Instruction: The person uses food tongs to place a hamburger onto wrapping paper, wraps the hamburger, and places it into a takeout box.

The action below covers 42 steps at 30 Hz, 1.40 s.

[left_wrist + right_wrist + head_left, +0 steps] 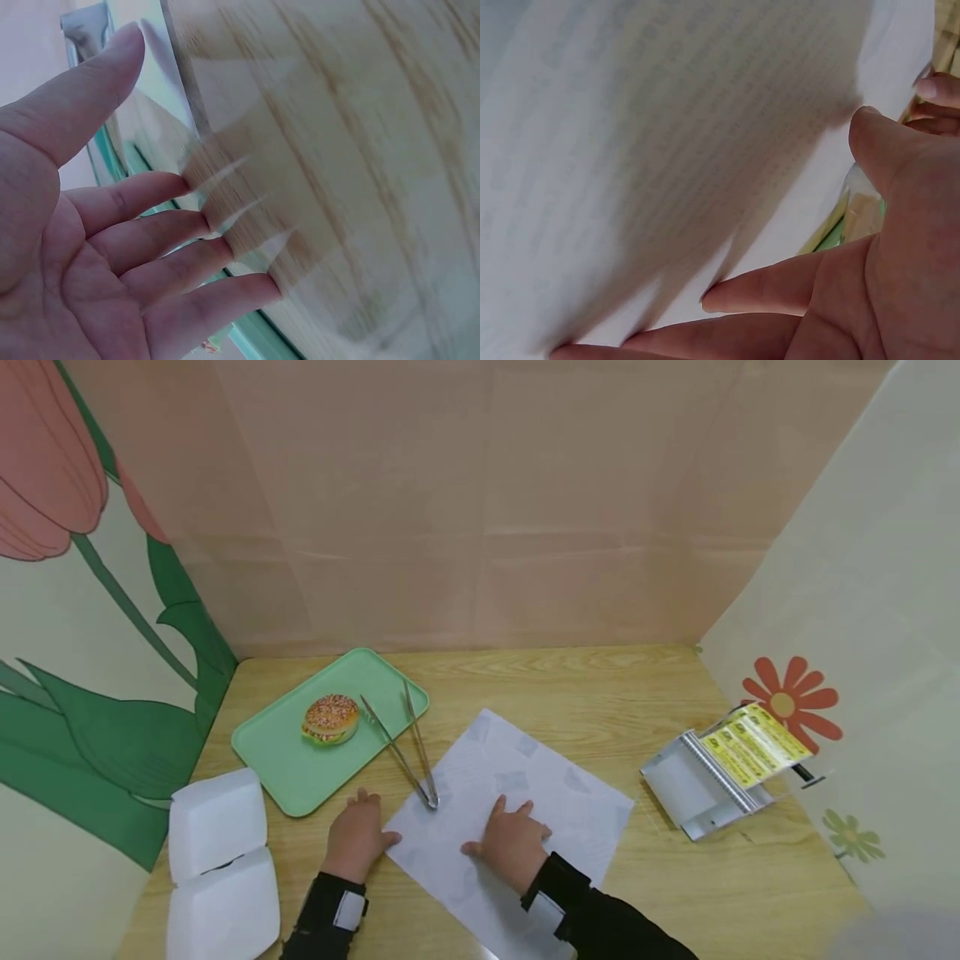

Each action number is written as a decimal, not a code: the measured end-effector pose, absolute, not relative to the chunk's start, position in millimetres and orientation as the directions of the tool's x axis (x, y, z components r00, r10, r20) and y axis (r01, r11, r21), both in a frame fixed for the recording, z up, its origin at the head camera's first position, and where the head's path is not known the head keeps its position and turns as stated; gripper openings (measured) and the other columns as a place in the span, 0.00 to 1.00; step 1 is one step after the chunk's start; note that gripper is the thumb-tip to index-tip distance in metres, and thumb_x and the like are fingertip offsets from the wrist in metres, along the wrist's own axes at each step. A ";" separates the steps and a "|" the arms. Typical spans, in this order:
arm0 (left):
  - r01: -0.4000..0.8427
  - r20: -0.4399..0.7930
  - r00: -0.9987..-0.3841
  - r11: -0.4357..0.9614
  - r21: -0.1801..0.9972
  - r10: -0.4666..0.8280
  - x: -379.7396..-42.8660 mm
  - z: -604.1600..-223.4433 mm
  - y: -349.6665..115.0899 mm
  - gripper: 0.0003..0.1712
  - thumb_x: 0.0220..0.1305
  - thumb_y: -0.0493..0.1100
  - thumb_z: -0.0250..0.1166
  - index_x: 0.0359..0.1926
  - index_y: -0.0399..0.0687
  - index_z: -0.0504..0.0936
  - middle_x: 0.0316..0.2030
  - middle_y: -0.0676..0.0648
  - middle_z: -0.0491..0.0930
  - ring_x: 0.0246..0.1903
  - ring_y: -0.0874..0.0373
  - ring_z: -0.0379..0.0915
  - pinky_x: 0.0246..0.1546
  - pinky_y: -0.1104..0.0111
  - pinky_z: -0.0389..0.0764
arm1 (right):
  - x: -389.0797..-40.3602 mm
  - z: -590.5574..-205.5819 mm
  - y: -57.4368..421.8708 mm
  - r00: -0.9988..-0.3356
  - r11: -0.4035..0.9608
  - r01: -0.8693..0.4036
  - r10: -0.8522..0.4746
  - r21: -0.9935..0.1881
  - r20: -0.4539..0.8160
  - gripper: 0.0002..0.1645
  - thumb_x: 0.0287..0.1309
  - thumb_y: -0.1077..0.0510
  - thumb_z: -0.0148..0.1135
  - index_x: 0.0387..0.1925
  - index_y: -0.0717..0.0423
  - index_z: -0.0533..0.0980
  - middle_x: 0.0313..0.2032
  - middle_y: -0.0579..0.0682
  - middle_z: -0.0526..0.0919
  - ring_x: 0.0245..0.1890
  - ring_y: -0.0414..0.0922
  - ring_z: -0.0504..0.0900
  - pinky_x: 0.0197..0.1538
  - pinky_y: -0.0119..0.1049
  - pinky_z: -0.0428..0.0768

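Note:
My right hand (513,843) rests with spread fingers on a sheet of white wrapping paper (581,818) with faint print. Its fingertips touch the sheet in the right wrist view, where the print (675,112) shows more closely. My left hand (356,835) lies on the wooden table, fingers extended, its thumb (112,64) by the paper's left corner. Metal tongs (431,798) lie partly on the paper, their spread arms reaching onto a green tray (292,787). On that tray sits a sesame-bun hamburger (330,720). Neither hand holds anything.
An opened white clamshell box (221,885) lies left of my left hand. To the right stands a metal dispenser-like device (678,781) with a roller and a yellow label (757,743). A pinkish sheet (480,510) hangs behind the table (570,685).

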<state>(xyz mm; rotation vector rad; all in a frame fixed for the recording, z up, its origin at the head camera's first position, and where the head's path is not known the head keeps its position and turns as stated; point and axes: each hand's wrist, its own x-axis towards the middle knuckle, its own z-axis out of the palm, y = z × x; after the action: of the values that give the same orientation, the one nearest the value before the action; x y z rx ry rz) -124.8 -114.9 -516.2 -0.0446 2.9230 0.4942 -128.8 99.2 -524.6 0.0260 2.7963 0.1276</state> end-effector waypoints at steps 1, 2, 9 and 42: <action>-0.062 -0.181 -0.984 0.944 0.325 -0.002 -125.0 -515.8 -115.0 0.41 0.44 0.50 0.76 0.54 0.26 0.74 0.58 0.24 0.68 0.58 0.31 0.66 0.51 0.47 0.74 | -128.8 -523.2 98.0 -0.941 0.997 0.002 0.029 0.081 -0.337 0.64 0.35 0.20 0.60 0.63 0.62 0.67 0.56 0.76 0.71 0.39 0.69 0.81 0.43 0.65 0.76; -0.065 -0.186 -0.982 0.944 0.324 -0.004 -125.3 -515.5 -115.0 0.41 0.44 0.49 0.76 0.55 0.26 0.74 0.59 0.24 0.68 0.59 0.31 0.66 0.52 0.47 0.74 | -129.2 -521.7 96.8 -0.940 0.997 -0.002 0.023 0.073 -0.339 0.63 0.35 0.20 0.61 0.63 0.62 0.68 0.55 0.76 0.71 0.38 0.69 0.81 0.43 0.65 0.76; -0.072 -0.184 -0.983 0.944 0.323 -0.012 -125.0 -515.1 -113.6 0.43 0.41 0.48 0.78 0.55 0.27 0.73 0.59 0.25 0.68 0.59 0.32 0.65 0.53 0.48 0.73 | -139.6 -499.4 95.8 -0.946 0.989 -0.133 -0.106 0.068 -0.307 0.46 0.41 0.22 0.59 0.35 0.62 0.78 0.24 0.59 0.82 0.21 0.51 0.80 0.28 0.48 0.80; -0.053 -0.137 -0.991 0.950 0.307 -0.011 -129.0 -533.0 -113.7 0.44 0.36 0.51 0.80 0.53 0.31 0.75 0.57 0.26 0.71 0.56 0.33 0.70 0.50 0.50 0.76 | -229.0 -527.5 -5.4 -0.985 0.967 -0.153 -0.166 -0.202 -0.049 0.63 0.45 0.22 0.57 0.66 0.67 0.59 0.43 0.60 0.79 0.33 0.54 0.81 0.31 0.44 0.78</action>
<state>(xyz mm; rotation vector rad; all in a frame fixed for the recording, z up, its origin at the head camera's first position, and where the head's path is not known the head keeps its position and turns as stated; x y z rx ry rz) -129.0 -113.7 -533.0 -0.0495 2.9699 0.4723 -229.0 -5.4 -527.5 -0.2479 3.0507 -0.3056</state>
